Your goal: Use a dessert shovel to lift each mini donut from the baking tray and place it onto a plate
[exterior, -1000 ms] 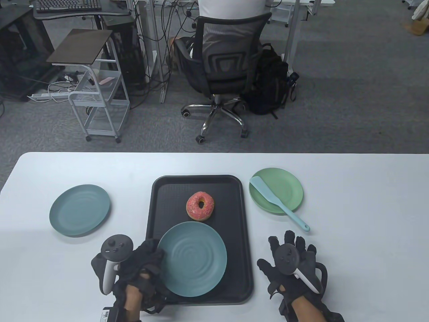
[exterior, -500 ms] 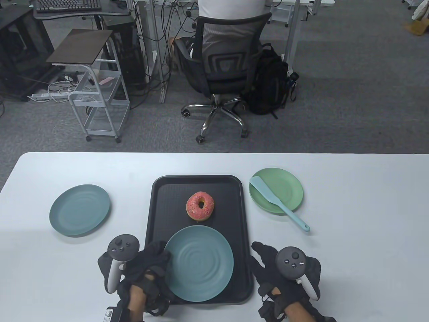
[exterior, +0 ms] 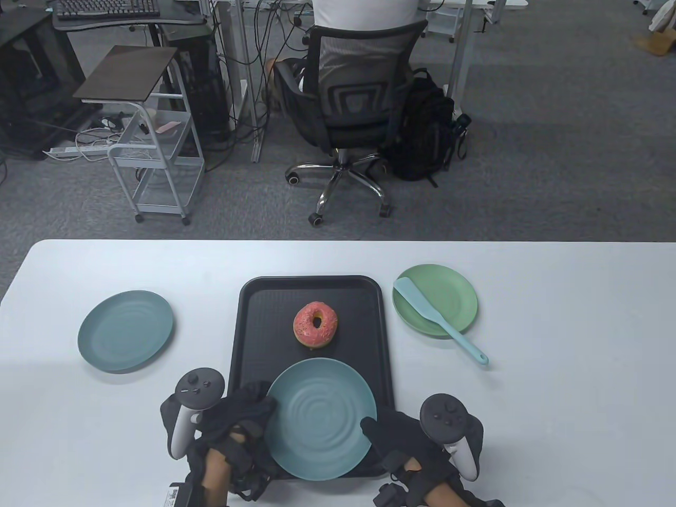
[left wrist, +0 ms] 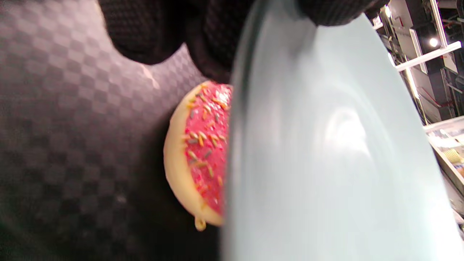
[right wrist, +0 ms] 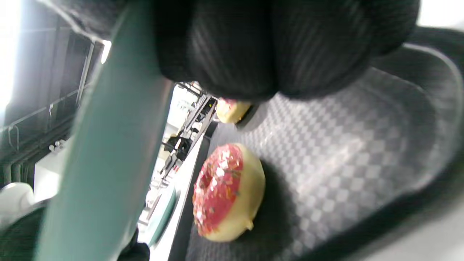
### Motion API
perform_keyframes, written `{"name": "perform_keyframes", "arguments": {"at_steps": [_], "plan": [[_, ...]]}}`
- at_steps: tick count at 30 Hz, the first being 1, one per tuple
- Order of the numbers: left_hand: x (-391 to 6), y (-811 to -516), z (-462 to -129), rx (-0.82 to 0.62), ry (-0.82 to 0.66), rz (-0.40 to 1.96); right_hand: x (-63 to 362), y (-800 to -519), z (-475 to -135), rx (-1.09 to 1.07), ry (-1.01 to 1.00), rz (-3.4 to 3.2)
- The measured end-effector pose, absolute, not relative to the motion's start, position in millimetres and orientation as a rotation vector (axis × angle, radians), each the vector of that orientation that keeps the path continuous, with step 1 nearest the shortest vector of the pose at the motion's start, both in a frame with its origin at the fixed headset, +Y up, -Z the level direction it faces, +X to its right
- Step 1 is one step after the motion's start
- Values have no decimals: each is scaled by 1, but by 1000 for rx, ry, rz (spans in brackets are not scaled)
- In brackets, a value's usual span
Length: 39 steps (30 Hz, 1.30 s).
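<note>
A teal plate [exterior: 319, 417] is gripped at its left rim by the left hand [exterior: 232, 422] and at its right rim by the right hand [exterior: 406, 438], over the black baking tray [exterior: 253, 317]. The pink mini donut [exterior: 316, 324] lies unlifted on the tray. The dessert shovel [exterior: 438, 319] rests untouched on the green plate [exterior: 454, 296]; another teal plate [exterior: 125, 330] lies left. No transfer appears done.

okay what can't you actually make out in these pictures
- Left hand, table view: fingertips hidden under the held plate.
- Donut, left wrist view: right half hidden behind the blurred plate.
- Tray, table view: near end covered by plate and right hand.
- Whether the plate is touching the tray: unclear.
</note>
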<state>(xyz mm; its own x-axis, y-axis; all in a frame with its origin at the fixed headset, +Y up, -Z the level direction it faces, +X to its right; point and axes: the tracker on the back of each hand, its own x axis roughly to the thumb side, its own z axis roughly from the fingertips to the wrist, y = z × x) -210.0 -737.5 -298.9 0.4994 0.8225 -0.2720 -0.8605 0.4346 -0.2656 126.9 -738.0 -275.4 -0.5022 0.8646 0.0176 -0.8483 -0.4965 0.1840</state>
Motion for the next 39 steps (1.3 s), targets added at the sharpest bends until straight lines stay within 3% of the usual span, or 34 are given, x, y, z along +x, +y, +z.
{"name": "perform_keyframes", "arguments": {"at_steps": [7, 13, 18, 25, 39], "plan": [[-212, -743, -301, -401, 61, 1084, 152, -720, -281, 71, 68, 2112], [-220, -745, -303, -385, 84, 1110, 219, -677, -294, -119, -303, 2215], [-224, -745, -304, -378, 96, 1105, 283, -671, -308, -421, -440, 2196], [-222, -747, -307, -407, 95, 1084, 372, -692, -320, -822, -500, 2078], [-215, -746, -310, -428, 83, 1022, 418, -750, -328, -1033, -359, 2035]]}}
